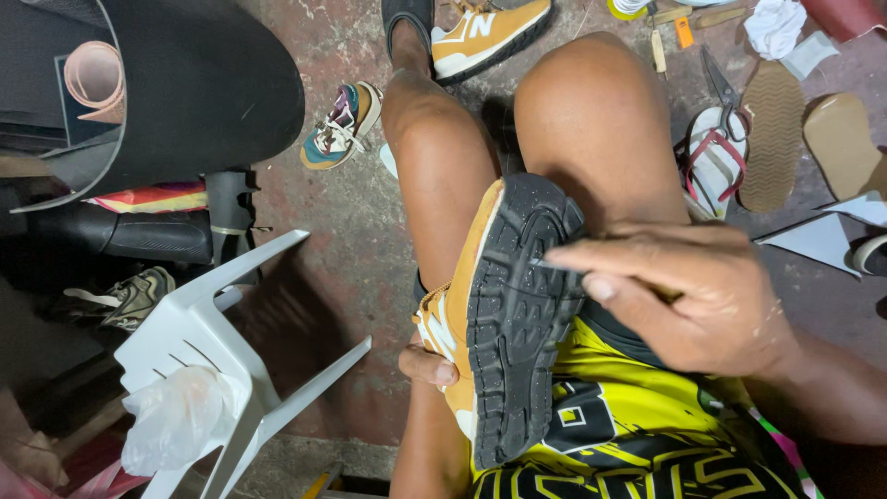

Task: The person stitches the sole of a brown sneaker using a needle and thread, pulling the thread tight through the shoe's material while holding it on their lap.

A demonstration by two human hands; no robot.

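Observation:
A mustard-yellow sneaker (455, 305) lies on its side between my knees, its black speckled sole (517, 314) facing up. My left hand (427, 363) grips the sneaker from underneath; only the thumb and part of the palm show. My right hand (684, 296) rests over the sole's right edge, its fingers pinched on a thin needle-like tool (547, 266) whose tip touches the sole. Whether the tool goes into the rubber I cannot tell.
A matching yellow sneaker (485, 32) lies on the floor ahead, next to a small multicoloured sneaker (340, 127). A white plastic chair (217, 342) holding a plastic bag stands at left. Loose soles (774, 134), scissors (719, 83) and a sandal (711, 152) lie at right. Black sheet rolls (185, 83) fill the upper left.

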